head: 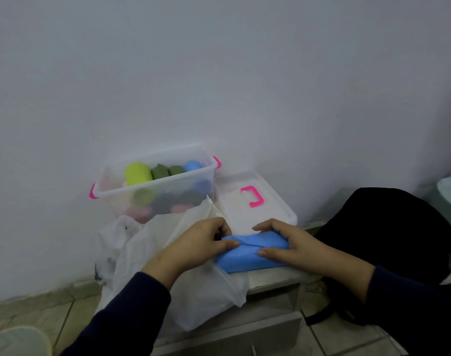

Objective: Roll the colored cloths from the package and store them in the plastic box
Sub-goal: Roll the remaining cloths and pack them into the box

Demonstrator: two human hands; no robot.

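A blue cloth [247,254], partly rolled, lies on a low surface in front of me. My left hand [201,242] pinches its left end, thumb on top. My right hand [288,242] holds its right end, fingers curled over the roll. Behind them stands the clear plastic box [152,191] with pink clips. It holds several rolled cloths: yellow-green [138,173], dark green [167,171], blue [192,165] and pink ones lower down. A translucent white package [193,291] lies under my left hand and wrist.
The box's clear lid [257,214] with a pink handle lies flat to the right of the box. A black bag [388,242] sits at the right. A white wall rises directly behind. A tiled floor [52,307] lies below, and a pale round object [16,341] is at bottom left.
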